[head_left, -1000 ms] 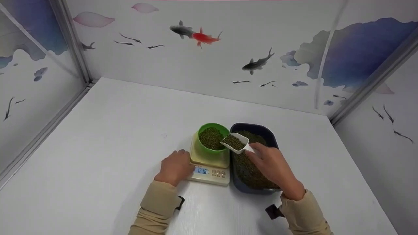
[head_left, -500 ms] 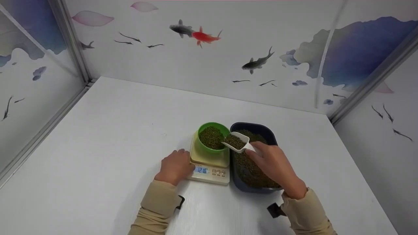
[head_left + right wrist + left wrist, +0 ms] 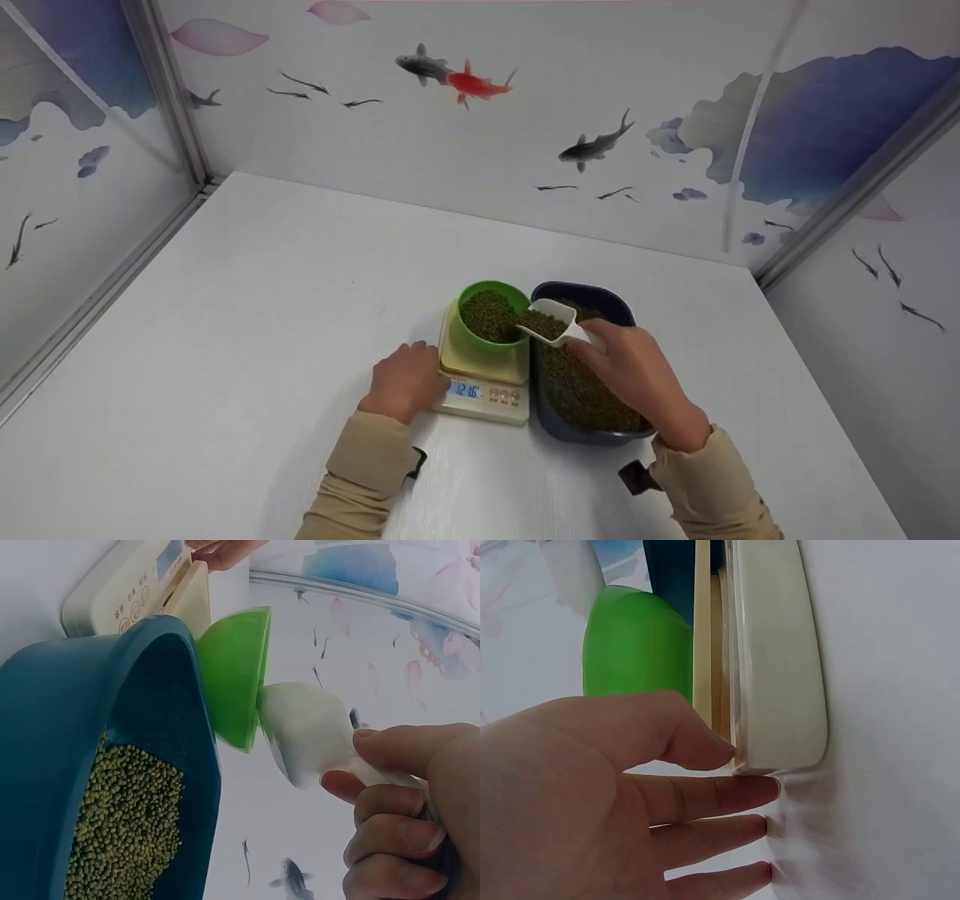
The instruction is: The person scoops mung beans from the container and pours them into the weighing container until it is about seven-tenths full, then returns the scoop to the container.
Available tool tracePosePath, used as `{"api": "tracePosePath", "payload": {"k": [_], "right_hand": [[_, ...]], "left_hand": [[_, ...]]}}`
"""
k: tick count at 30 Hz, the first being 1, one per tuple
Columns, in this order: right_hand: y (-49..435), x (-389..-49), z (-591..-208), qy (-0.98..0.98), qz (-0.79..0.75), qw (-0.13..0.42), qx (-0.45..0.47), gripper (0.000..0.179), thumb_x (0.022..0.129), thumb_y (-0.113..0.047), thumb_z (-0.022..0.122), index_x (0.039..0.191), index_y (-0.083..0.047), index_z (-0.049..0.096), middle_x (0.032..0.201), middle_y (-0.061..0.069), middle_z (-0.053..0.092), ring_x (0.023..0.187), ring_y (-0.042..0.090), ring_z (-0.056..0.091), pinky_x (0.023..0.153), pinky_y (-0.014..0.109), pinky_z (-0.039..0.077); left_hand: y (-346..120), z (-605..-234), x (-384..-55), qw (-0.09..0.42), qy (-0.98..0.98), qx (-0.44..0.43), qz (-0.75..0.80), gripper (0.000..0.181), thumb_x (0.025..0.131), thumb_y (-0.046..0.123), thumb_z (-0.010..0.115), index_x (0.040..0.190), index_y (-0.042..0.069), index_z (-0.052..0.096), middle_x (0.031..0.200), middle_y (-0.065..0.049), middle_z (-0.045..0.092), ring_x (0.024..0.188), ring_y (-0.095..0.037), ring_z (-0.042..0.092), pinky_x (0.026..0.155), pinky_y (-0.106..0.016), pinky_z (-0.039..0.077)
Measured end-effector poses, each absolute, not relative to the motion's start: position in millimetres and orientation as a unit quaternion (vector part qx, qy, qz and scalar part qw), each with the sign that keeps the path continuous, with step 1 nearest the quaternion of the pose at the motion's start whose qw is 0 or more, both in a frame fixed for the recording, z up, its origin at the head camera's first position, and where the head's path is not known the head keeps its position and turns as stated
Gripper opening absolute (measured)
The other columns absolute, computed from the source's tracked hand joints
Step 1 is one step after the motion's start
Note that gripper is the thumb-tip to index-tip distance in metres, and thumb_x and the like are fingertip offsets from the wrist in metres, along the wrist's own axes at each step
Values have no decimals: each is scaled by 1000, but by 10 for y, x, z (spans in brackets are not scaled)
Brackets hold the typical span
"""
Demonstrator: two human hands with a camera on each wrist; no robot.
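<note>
My right hand grips the handle of a white scoop filled with green mung beans. The scoop's lip sits right at the right rim of a green bowl, which holds more beans. Under the bowl is a kitchen scale, its lit display reading 121.6. My left hand is at the scale's left front corner. In the left wrist view, its thumb touches the scale's upper edge while nearly straight fingers rest beside the corner. The scoop's handle is partly hidden by the right hand.
A dark blue tub of loose mung beans stands close against the scale's right side, below the right hand. White panels printed with fish rise behind and at both sides of the white table.
The scoop tilts slightly more, its lip staying at the bowl's rim, and the right hand shifts slightly. The left hand stays on the scale, whose reading is the same.
</note>
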State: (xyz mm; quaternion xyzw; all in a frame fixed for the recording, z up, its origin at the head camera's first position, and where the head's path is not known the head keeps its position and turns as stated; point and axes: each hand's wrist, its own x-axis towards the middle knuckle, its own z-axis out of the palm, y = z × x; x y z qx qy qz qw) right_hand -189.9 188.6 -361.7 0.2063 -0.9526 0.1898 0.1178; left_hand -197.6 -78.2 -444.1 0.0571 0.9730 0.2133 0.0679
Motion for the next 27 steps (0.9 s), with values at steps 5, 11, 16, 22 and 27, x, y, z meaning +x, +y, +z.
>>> {"api": "tracePosePath", "payload": {"k": [5,11,16,22,27], "right_hand": [[1879,-1917,-3610,-952,190,117,208,26,86,-32,57,102,-13,64,70,-8,58,54,6,47,56,29,39],[1885,-1936,-3613,-953,178,121,211,22,86,-32,57,98,-15,64,61,-10,51,49,8,40,52,28,36],[1881,-1977,-3619,-953,173,129,214,22,86,-31,59,99,-14,64,64,-10,53,49,9,40,52,28,35],[1884,-2052,-3637,-954,165,131,213,27,86,-30,58,104,-11,63,70,-5,60,52,9,45,55,30,40],[1860,-2118,-3622,-955,144,137,220,23,86,-28,59,101,-11,63,60,-7,50,47,9,40,51,29,35]], "left_hand": [[-783,-4444,-1987,74,973,54,211,29,79,21,57,102,3,61,95,-8,56,92,-28,53,74,-47,44],[-780,-4428,-1976,73,973,53,210,28,79,21,57,100,3,61,92,-8,55,91,-27,52,72,-47,45],[-789,-4412,-1966,63,973,56,215,24,77,20,58,95,3,62,87,-6,55,87,-26,52,69,-46,45],[-783,-4424,-1973,70,971,55,220,27,77,21,58,98,3,61,89,-6,54,86,-25,51,70,-46,44],[-780,-4429,-1978,73,971,51,220,30,77,21,59,100,2,61,88,-6,54,87,-25,52,70,-45,45]]}}
